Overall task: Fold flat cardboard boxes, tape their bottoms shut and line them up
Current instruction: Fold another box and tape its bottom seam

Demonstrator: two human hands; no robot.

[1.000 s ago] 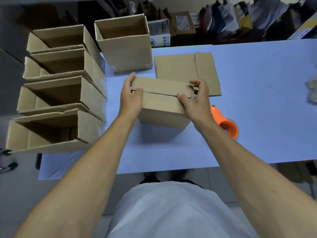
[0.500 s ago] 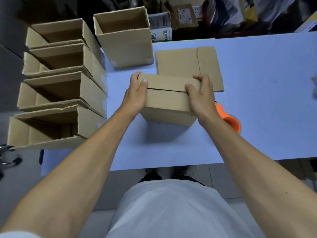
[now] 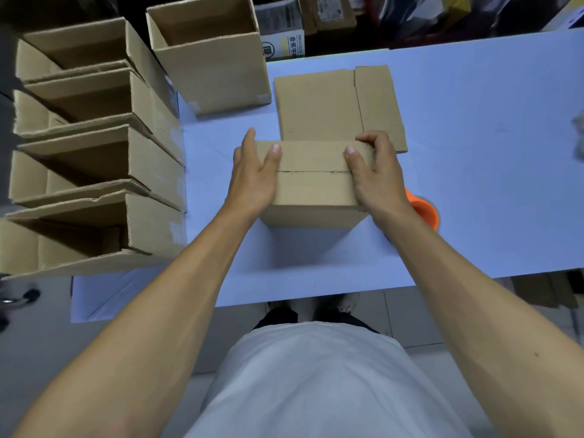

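Note:
A brown cardboard box [image 3: 313, 188] stands on the light blue table [image 3: 474, 184] with its two flaps folded shut on top, the seam running left to right. My left hand [image 3: 254, 175] grips its left end, thumb on the top flap. My right hand [image 3: 376, 175] grips its right end, thumb on top and fingers curled over the far corner. A flat unfolded box [image 3: 338, 109] lies just behind it. An orange tape dispenser [image 3: 423, 210] sits to the right, partly hidden by my right wrist.
Several folded boxes [image 3: 94, 159] lie in a row on their sides along the table's left edge, openings facing left. One upright open box [image 3: 211, 58] stands at the back. Cluttered goods and cartons sit beyond the far edge. The table's near edge is close to my body.
Both hands slid along the box's ends and pressed the top flaps flatter; the seam is now closed and the box sits squarer. The camera view shifted slightly closer.

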